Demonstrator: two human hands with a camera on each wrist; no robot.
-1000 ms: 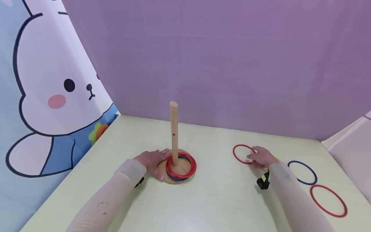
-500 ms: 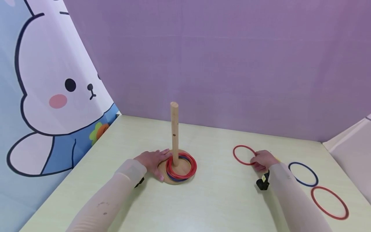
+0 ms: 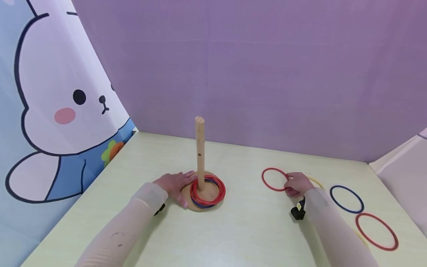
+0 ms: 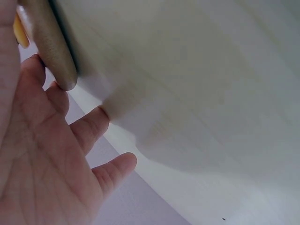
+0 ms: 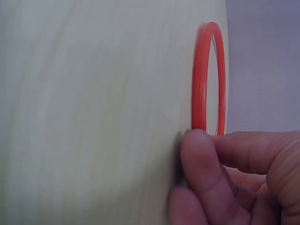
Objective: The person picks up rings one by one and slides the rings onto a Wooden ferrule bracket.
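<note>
The right hand [image 3: 297, 184] pinches a red ring [image 5: 200, 84] by its right edge, well right of the wooden peg [image 3: 200, 148], while the left hand [image 3: 175, 185], fingers spread, touches the round base [image 3: 209, 192] at its left.

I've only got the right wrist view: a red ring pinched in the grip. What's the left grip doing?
Observer: The left grip rests on the round base of an upright wooden post.
Operator: Any rings around that post?
Observer: Yes, stacked red rings and at least one stacked blue ring lie around it, down on the base.
Operator: Any loose ones besides the held red ring?
Observer: A loose blue ring and a loose red ring lie on the table, with yellow arcs showing beside the right arm.
</note>
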